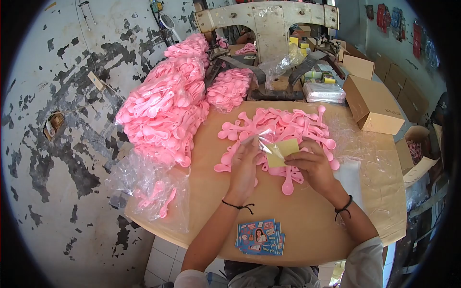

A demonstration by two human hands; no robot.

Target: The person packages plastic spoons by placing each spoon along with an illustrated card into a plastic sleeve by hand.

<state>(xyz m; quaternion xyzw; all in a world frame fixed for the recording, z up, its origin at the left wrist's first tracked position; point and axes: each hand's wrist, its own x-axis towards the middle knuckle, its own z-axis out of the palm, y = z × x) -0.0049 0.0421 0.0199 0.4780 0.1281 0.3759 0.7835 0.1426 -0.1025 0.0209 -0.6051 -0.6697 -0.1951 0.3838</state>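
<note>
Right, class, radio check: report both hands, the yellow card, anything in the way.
Left hand holding clear wrapper. Right hand pinching yellow card. Card meets wrapper; whether inside, unclear. Loose pink spoons lie beneath, possibly in the way.

The left hand (246, 165) and right hand (314, 165) are bare. Each wrist wears a thin black cord bracelet, the left cord bracelet (232, 206) and right cord bracelet (343, 209) both trailing loose ends. The right sleeve (363, 261) is pale grey, loose and creased; the left sleeve (191, 279) looks whiter.
</note>
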